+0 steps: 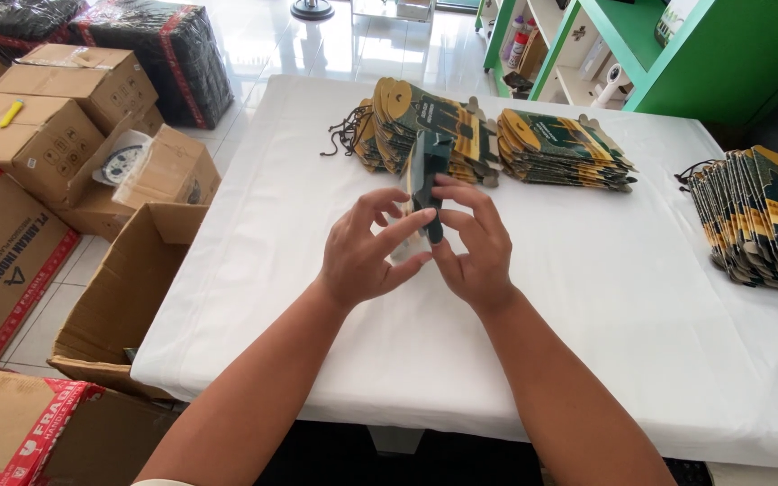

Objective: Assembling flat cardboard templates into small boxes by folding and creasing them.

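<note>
Dark green, yellow-printed packet (427,171); white tablecloth (587,297)

I take the white table (587,297) as reference. Its near half is bare cloth on both sides of my hands, giving open passage. Its far edge is blocked by two stacks of flat green-and-yellow packs (425,121) (562,148). A third stack (763,220) obstructs its right edge. Off its left edge, open cardboard boxes (128,288) crowd the floor. A green shelf (677,54) stands beyond its far right corner.
</note>
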